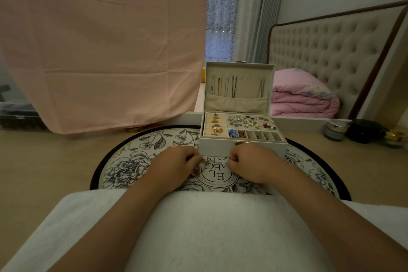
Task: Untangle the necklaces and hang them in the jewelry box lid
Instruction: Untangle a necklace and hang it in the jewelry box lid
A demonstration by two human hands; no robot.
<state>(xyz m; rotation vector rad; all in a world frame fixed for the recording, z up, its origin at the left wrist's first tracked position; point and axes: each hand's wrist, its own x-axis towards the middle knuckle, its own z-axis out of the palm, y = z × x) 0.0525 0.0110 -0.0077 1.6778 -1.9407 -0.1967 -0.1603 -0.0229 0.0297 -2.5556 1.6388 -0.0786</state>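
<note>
A white jewelry box [242,147] stands open on a round floral mat [141,152]. Several necklaces [229,87] hang inside its raised lid [239,68] above a beige pocket. Its tray holds rings, earrings and small charms. In front of the box, my left hand [176,165] pinches a tangled gold necklace [202,164] lying on the mat. My right hand [249,164] is closed beside it, fingertips pinched together near the same chain; whether it grips the chain is hidden.
A pink cloth [99,46] hangs at the left. Small jars [336,130] and a dark pouch [366,131] sit at the right of the table. A pink quilt [306,99] and padded headboard [331,51] show behind. A white towel [209,232] covers my lap.
</note>
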